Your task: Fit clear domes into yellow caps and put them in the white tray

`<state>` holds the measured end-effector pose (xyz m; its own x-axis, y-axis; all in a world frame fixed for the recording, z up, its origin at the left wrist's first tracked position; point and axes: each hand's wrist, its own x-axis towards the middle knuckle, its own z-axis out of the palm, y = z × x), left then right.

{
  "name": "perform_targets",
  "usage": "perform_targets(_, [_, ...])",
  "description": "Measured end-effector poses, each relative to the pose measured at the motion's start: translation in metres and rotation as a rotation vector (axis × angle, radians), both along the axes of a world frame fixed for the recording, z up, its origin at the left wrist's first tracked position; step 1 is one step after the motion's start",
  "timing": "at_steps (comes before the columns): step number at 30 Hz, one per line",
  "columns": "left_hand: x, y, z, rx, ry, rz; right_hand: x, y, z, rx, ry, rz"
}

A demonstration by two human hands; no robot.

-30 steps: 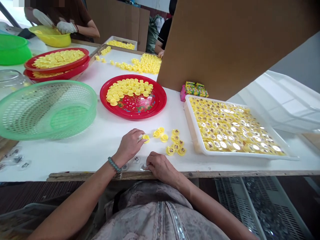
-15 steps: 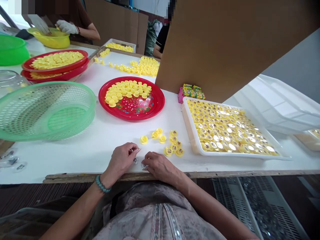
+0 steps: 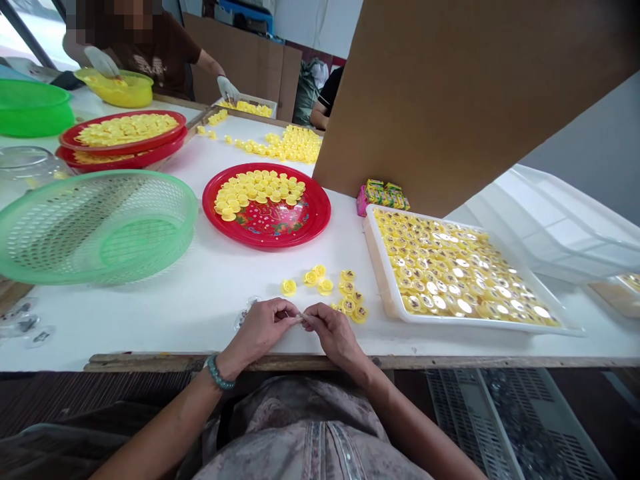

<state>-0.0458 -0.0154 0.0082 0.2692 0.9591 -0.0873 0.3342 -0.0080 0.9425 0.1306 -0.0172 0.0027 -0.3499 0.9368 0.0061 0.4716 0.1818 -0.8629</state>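
At the table's near edge, my left hand (image 3: 263, 330) and my right hand (image 3: 333, 331) meet fingertip to fingertip. Both pinch a small thin pale piece (image 3: 301, 317), mostly hidden by the fingers. Clear round discs with dark prints (image 3: 244, 315) lie just beyond my left hand, partly covered by it. Past my right hand sit small yellow round pieces with printed faces (image 3: 359, 313), close to its fingers. Several plain yellow round pieces (image 3: 311, 278) rest a little farther off.
A red plate (image 3: 270, 241) holds yellow pieces. Right of it stands a white tray (image 3: 387, 293) full of printed yellow pieces, beside a cardboard panel (image 3: 430, 100). A green basket (image 3: 100, 273) is at left, with more clear discs (image 3: 40, 335) nearby. A gloved co-worker (image 3: 170, 50) works across the table.
My hands have come together at the fingertips, my right hand lifting off the table surface and turning inward. The co-worker's one gloved hand has moved from the yellow bowl to the white crate.
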Motion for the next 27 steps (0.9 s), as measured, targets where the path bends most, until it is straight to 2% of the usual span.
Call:
perform_targets(2, [0.003,0.000,0.000,-0.055,-0.085,0.004,-0.002,0.001,0.004,-0.053,0.053,-0.074])
perform_targets(4, [0.006,-0.002,-0.002,-0.102,-0.162,0.018,-0.003,0.003,0.007,-0.038,0.071,-0.112])
perform_targets(10, [0.011,-0.008,-0.009,-0.206,-0.355,0.106,-0.004,-0.002,0.011,0.042,0.179,-0.111])
perform_targets(15, [0.009,-0.008,-0.012,-0.240,-0.396,0.171,-0.006,-0.007,0.018,0.184,0.024,-0.025])
perform_targets(20, [0.013,-0.011,-0.006,-0.340,-0.507,0.192,-0.009,-0.007,0.012,0.245,-0.093,0.009])
perform_targets(24, [0.015,-0.011,-0.002,-0.282,-0.447,0.161,-0.014,-0.008,0.007,0.336,-0.225,-0.022])
perform_targets(27, [0.004,0.000,0.001,-0.146,-0.224,0.092,-0.013,-0.006,0.005,0.339,-0.222,-0.057])
